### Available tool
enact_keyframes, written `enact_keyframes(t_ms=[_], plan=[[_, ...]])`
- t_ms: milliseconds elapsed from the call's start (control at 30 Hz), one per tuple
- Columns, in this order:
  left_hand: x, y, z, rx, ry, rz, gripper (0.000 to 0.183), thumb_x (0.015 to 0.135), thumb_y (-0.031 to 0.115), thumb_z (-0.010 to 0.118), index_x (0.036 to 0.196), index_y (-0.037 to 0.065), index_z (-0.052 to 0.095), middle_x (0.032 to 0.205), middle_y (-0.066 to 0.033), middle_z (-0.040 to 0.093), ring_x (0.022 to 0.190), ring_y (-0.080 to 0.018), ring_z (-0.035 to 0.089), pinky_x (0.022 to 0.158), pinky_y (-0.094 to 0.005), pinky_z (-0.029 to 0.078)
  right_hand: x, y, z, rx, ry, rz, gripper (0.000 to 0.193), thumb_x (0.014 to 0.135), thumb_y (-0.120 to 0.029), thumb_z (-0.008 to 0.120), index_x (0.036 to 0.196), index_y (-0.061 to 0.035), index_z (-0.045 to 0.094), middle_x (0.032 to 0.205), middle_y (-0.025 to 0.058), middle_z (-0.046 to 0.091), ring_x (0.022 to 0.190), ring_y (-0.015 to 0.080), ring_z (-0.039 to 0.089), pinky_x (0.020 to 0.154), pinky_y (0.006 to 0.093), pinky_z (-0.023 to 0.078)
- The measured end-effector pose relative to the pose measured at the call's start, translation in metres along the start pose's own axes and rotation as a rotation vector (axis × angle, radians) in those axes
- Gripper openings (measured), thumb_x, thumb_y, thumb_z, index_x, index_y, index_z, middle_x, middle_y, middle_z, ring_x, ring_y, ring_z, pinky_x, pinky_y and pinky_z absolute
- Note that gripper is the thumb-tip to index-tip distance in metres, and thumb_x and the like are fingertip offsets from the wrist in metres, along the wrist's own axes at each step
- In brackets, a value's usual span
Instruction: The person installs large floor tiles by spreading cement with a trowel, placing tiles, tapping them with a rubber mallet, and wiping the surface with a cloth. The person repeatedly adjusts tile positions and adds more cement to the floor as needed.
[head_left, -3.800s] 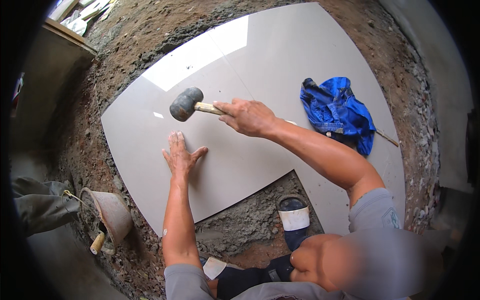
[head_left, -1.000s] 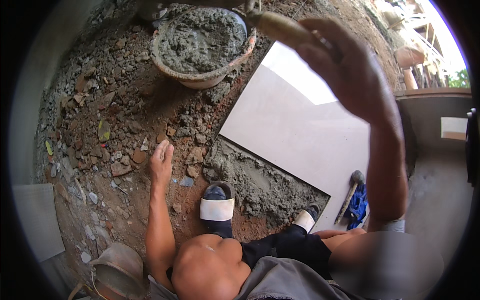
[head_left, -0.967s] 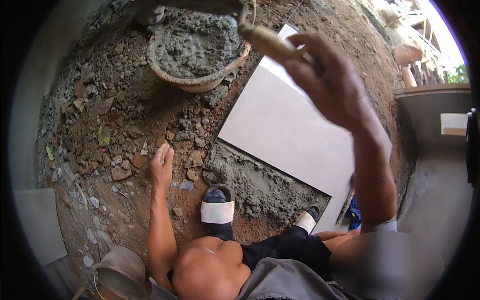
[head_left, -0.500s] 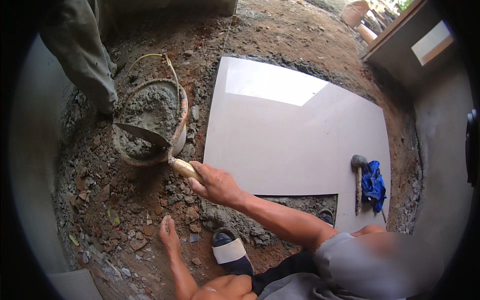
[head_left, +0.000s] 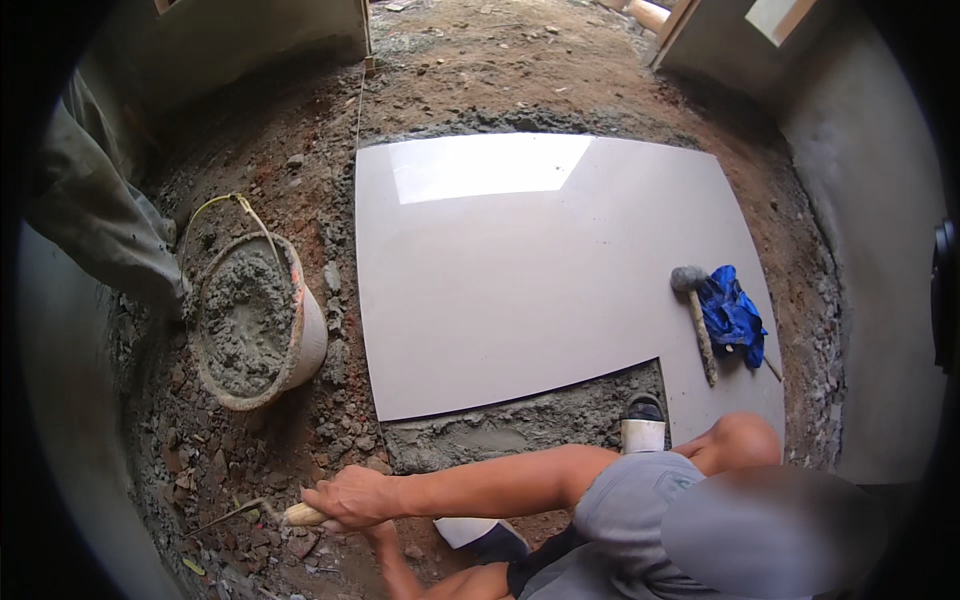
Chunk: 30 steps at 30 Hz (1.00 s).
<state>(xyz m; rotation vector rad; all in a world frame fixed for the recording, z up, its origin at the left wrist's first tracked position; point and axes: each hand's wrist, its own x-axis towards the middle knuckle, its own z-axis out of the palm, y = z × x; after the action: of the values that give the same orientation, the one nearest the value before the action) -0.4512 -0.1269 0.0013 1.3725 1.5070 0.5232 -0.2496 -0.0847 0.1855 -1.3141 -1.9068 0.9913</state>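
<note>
My right hand grips the wooden handle of a trowel low at the left. Seen nearly edge-on, the thin blade points left above the rubble. Behind the right hand and wrist, my left hand is mostly hidden, so its fingers do not show. Farther left stands a bucket of wet grey mortar, its handle raised at the far side. A large glossy light tile surface fills the middle. Along its near edge lies a strip of grey mortar, beneath and beyond my right forearm.
A mallet and a crumpled blue plastic bag lie on the tile's right part. Another person's trousered leg is beside the bucket. A string line runs along the tile's left edge. Walls rise on both sides.
My right hand has brought the trowel from over the bucket down toward me. My left hand, earlier open in plain sight, is now mostly behind the right. The view has shifted.
</note>
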Motion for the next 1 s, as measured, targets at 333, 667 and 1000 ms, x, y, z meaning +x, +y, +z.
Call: enact_keyframes(t_ms=[333,667,1000], plan=[[0.010,0.083,0.055,0.150,-0.298,0.196,0.036,0.095,0.020,0.057,0.123,-0.001,0.051,0.115,-0.0182,0.057,0.110,-0.0276,0.056,0.095,-0.0418,0.045,-0.085,0.025,-0.054,0.138,0.037,0.046,0.042,0.083,-0.035,0.065,0.107,-0.0056,0.047,0.077,0.0190,0.063,0.069,0.0389,0.064,0.064,0.0492,0.051],[0.234,0.218,0.170,0.613,-0.057,1.024,0.064,0.097,0.046,0.046,0.141,0.001,0.036,0.143,-0.0245,0.036,0.136,-0.0389,0.032,0.112,-0.0483,0.028,-0.157,0.116,-0.351,-0.532,1.070,0.334,0.044,0.083,-0.015,0.073,0.119,-0.0023,0.051,0.083,0.0084,0.063,0.070,0.0131,0.062,0.060,0.0277,0.052],[0.277,0.207,0.204,0.462,-0.036,0.844,0.095,0.087,0.076,0.029,0.147,0.003,0.024,0.151,-0.0230,0.025,0.141,-0.0383,0.023,0.116,-0.0547,0.015,-0.094,0.248,-0.490,-0.947,0.605,0.866,0.042,0.092,-0.046,0.055,0.111,-0.0092,0.058,0.089,0.0145,0.066,0.083,0.0256,0.065,0.075,0.0435,0.050]])
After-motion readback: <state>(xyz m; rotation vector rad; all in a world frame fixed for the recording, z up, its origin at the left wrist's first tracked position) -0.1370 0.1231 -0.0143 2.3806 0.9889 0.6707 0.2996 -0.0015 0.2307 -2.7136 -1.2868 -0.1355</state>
